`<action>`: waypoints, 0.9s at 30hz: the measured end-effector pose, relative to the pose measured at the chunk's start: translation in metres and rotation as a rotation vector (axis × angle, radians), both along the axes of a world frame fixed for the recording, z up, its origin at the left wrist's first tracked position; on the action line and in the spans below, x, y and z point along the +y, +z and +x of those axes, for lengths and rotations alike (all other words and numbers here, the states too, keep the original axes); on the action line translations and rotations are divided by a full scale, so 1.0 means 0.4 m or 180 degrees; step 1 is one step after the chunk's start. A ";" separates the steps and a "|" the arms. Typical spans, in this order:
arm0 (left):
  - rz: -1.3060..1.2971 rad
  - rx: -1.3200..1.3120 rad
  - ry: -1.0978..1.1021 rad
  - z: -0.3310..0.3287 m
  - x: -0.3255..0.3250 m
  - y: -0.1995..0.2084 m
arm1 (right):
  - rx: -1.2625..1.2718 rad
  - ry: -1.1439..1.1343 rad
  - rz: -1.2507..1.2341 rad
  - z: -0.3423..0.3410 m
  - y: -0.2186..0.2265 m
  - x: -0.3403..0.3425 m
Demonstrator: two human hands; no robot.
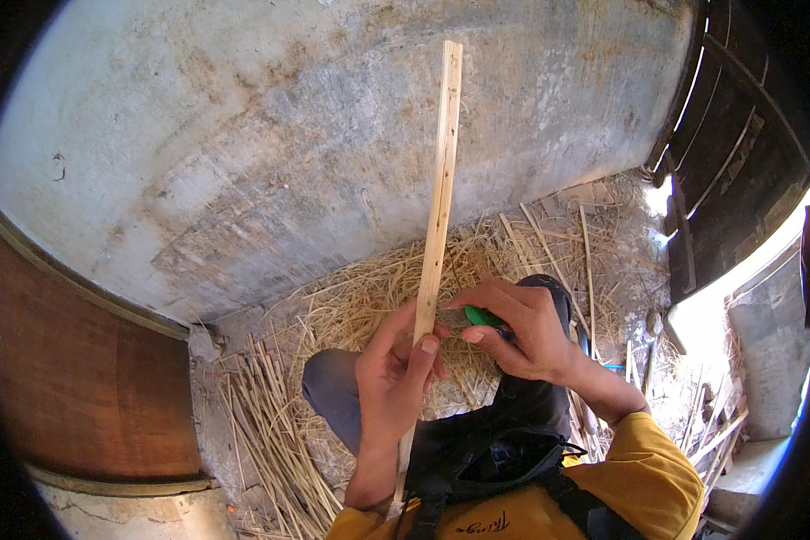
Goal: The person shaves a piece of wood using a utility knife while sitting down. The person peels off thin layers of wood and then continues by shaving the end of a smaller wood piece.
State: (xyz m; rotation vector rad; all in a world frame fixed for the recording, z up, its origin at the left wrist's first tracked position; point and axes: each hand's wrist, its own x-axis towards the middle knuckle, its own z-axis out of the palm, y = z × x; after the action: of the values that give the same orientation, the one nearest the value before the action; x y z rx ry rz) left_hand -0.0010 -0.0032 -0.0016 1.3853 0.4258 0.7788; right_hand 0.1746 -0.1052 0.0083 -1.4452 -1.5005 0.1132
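My left hand [390,387] is closed round the lower part of a long, pale wooden strip [441,189], thumb across its face. The strip stands nearly upright in front of me, its top leaning slightly right, and small dark marks run along it. Beside it, at the strip's right edge, my right hand [531,337] grips a green-handled tool [483,317]. Its fingers are curled round the handle, and the working end is too small and shaded to make out.
Curly shavings [378,292] cover the floor between my knees and the stained grey wall [333,135]. A bundle of thin strips [279,450] lies at left, near a brown wooden panel [90,360]. Dark boards [738,153] stand at right. A black bag [495,459] rests at my waist.
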 end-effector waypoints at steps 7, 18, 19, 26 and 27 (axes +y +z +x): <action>-0.0105 -0.0258 0.0041 -0.010 -0.004 -0.027 | -0.0570 -0.0285 0.0171 -0.012 0.005 0.010; -0.0335 -0.0262 0.0026 -0.008 -0.013 -0.013 | -0.0837 -0.0433 0.0324 -0.011 0.003 0.016; -0.0335 -0.0263 0.0024 -0.006 -0.014 -0.014 | -0.0857 -0.0442 0.0328 -0.010 0.003 0.016; -0.0272 -0.0328 0.0086 -0.005 -0.020 -0.012 | -0.0874 -0.0481 0.0409 -0.013 0.005 0.014; -0.0254 -0.0356 0.0110 -0.004 -0.022 -0.009 | -0.0936 -0.0505 0.0417 -0.012 0.004 0.014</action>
State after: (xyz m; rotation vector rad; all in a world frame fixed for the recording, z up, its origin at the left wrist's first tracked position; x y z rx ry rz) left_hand -0.0026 -0.0118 -0.0053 1.2565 0.3900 0.8544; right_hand 0.1699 -0.0998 0.0100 -1.5149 -1.5868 -0.3011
